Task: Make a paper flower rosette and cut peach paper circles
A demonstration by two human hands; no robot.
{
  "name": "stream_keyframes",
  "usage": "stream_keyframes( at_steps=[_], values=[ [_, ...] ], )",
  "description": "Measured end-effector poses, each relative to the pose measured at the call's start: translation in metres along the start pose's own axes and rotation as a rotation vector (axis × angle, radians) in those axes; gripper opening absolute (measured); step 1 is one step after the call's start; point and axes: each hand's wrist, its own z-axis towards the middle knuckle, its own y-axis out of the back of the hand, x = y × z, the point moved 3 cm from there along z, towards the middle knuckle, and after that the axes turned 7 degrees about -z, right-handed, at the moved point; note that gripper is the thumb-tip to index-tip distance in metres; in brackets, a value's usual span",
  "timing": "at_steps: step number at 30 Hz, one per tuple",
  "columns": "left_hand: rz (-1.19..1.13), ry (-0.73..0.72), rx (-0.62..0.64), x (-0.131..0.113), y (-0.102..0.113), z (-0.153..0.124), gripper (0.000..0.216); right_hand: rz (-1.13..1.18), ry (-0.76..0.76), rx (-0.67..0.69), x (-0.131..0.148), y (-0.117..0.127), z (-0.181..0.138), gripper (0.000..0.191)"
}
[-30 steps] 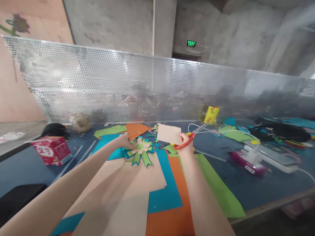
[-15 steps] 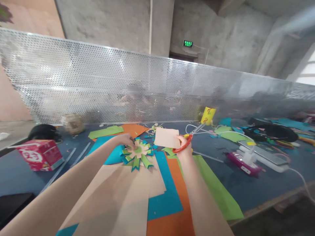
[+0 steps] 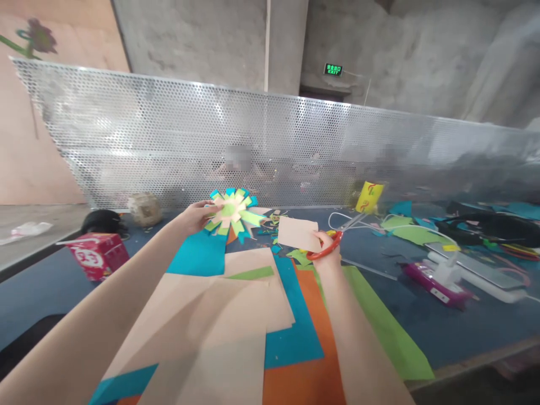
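Observation:
My left hand (image 3: 197,216) pinches the left edge of a layered paper flower (image 3: 230,212) in blue, green and pale pink, raised above the sheets. In my right hand (image 3: 327,243) are red-handled scissors (image 3: 324,247), blades pointing up and to the right, together with a small pale pink paper piece (image 3: 298,234). Below both hands lie large sheets: pale pink (image 3: 219,315), blue (image 3: 295,343), orange (image 3: 304,385) and green (image 3: 379,326). A narrow green strip (image 3: 252,274) rests on the pink one.
A perforated metal screen (image 3: 181,140) closes off the table's back. At left stand a pink box (image 3: 99,256) and a roll of tape (image 3: 144,210). A yellow-wrapped item (image 3: 369,196), a purple power strip (image 3: 436,286) with cables and paper scraps are at right.
My left hand has lifted the paper flower off the sheets, uncovering the green strip. My right hand still holds the scissors and pink paper. The view has shifted slightly.

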Motion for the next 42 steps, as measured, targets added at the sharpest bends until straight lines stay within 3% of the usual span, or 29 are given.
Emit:
stream_keyframes(
  at_steps=[6,9,10,12,16,18,19,24,28,35,40,42],
  values=[
    [0.397,0.037,-0.165,0.027,0.039,-0.035,0.057,-0.018,0.000,0.025,-0.003,0.001,0.000,0.014],
    [0.616,-0.068,-0.243,0.025,0.034,-0.059,0.076,-0.026,-0.004,0.030,-0.005,0.003,0.000,0.014],
    [0.677,-0.103,-0.203,0.024,0.025,-0.069,0.079,-0.027,-0.007,0.029,-0.005,0.003,0.001,0.014],
    [0.774,-0.169,-0.006,0.022,-0.002,-0.094,0.077,-0.028,-0.014,0.029,-0.007,0.004,0.001,0.013],
    [1.051,-0.280,0.572,0.028,-0.061,-0.147,0.090,-0.035,-0.036,0.044,-0.008,0.004,0.000,0.015],
    [1.106,-0.256,0.624,0.031,-0.076,-0.157,0.087,-0.041,-0.051,0.053,-0.008,0.003,-0.002,0.016],
    [1.102,-0.266,0.609,0.031,-0.081,-0.156,0.087,-0.042,-0.056,0.055,-0.007,0.003,-0.003,0.016],
    [1.137,-0.330,0.306,0.030,-0.090,-0.129,0.079,-0.036,-0.067,0.065,-0.004,0.000,-0.008,0.016],
    [1.108,-0.319,0.338,0.034,-0.100,-0.123,0.061,-0.032,-0.058,0.081,-0.006,-0.004,-0.012,0.018],
    [1.046,-0.454,0.375,0.033,-0.101,-0.138,0.059,-0.061,-0.033,0.119,-0.009,-0.007,-0.015,0.019],
    [1.053,-0.553,0.322,-0.010,-0.096,-0.148,0.049,-0.102,-0.038,0.172,-0.012,-0.010,-0.017,0.020],
    [1.016,-0.725,0.394,-0.029,-0.105,-0.171,0.033,-0.108,-0.041,0.195,-0.013,-0.011,-0.018,0.019]
  ],
)
